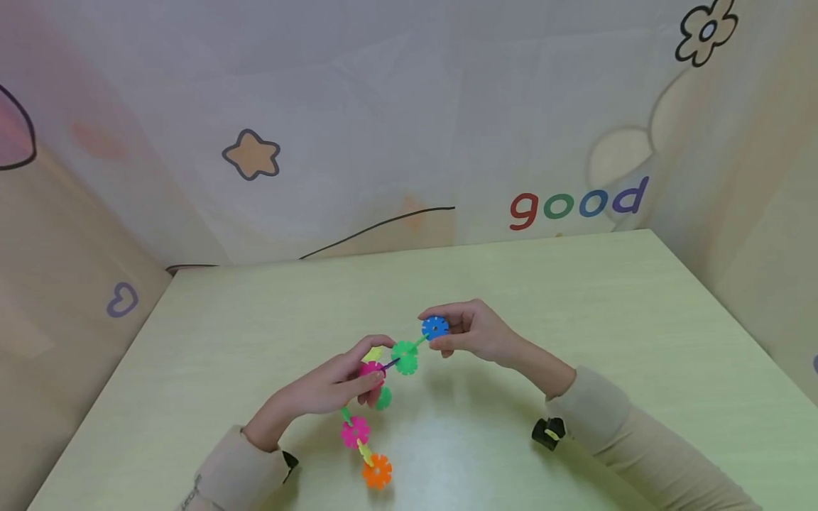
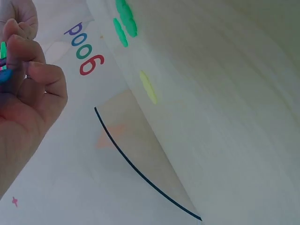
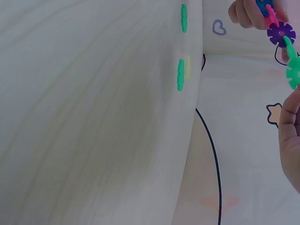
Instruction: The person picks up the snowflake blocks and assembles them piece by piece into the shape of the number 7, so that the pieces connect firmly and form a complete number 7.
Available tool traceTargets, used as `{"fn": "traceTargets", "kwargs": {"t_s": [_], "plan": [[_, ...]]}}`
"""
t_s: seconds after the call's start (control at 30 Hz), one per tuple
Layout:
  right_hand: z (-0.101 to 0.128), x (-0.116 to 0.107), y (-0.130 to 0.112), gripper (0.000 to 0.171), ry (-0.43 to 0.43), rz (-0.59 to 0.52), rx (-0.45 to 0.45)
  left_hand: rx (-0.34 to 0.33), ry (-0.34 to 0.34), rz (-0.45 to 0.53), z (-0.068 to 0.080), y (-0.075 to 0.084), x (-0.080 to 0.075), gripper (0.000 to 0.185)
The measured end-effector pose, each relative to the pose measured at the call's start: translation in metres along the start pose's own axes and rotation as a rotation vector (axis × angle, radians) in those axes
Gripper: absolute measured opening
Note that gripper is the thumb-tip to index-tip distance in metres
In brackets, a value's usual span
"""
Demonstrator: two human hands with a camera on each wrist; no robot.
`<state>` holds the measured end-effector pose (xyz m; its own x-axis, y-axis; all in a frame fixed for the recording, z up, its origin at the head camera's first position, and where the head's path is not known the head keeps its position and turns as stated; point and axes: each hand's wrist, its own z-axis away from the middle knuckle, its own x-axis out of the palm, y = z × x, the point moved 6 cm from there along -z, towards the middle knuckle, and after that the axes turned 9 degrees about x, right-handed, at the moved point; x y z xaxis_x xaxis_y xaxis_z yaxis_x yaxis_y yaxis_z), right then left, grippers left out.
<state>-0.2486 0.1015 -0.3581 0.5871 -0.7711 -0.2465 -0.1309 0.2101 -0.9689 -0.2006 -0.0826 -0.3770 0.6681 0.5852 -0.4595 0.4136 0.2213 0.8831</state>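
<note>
My left hand (image 1: 339, 380) pinches a pink notched plastic disc (image 1: 373, 370) between thumb and fingers. From it a linked chain runs right: an edge-on purple disc (image 3: 281, 33), a green disc (image 1: 405, 358), a second green disc (image 3: 294, 72) and a blue disc (image 1: 435, 328). The right hand (image 1: 479, 333) pinches the blue disc between thumb and fingers. Another blue disc (image 3: 263, 6) shows by the left hand in the right wrist view. Below the left hand, a pink disc (image 1: 355, 431), a yellow disc (image 1: 364, 452) and an orange disc (image 1: 377, 470) are linked; I cannot tell where this strand joins.
On the pale table (image 1: 543, 284), a loose yellow disc (image 1: 374, 353) and a loose green disc (image 1: 383, 399) lie partly behind the left hand. The left wrist view shows several such discs edge-on. A printed cloth (image 1: 383, 142) stands behind the table and at its sides.
</note>
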Motion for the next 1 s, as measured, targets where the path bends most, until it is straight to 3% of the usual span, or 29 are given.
{"fn": "traceTargets", "kwargs": {"t_s": [0.17, 0.27, 0.47, 0.7, 1.0], "plan": [[-0.001, 0.004, 0.001, 0.041, -0.024, 0.024, -0.022, -0.008, -0.074, 0.065, -0.003, 0.0, 0.003, 0.044], [0.0, 0.006, 0.002, 0.04, -0.03, 0.044, -0.026, 0.005, -0.071, 0.079, -0.005, 0.0, 0.004, 0.044], [0.003, 0.008, 0.005, 0.042, 0.029, 0.083, -0.006, 0.043, 0.017, -0.04, -0.007, -0.001, -0.004, 0.045], [0.008, 0.011, 0.009, 0.045, 0.074, 0.014, -0.034, 0.061, -0.001, -0.116, -0.01, 0.004, -0.005, 0.042], [0.014, 0.013, 0.001, 0.043, 0.076, 0.034, -0.091, 0.192, 0.107, -0.308, -0.016, 0.022, -0.003, 0.04]]}}
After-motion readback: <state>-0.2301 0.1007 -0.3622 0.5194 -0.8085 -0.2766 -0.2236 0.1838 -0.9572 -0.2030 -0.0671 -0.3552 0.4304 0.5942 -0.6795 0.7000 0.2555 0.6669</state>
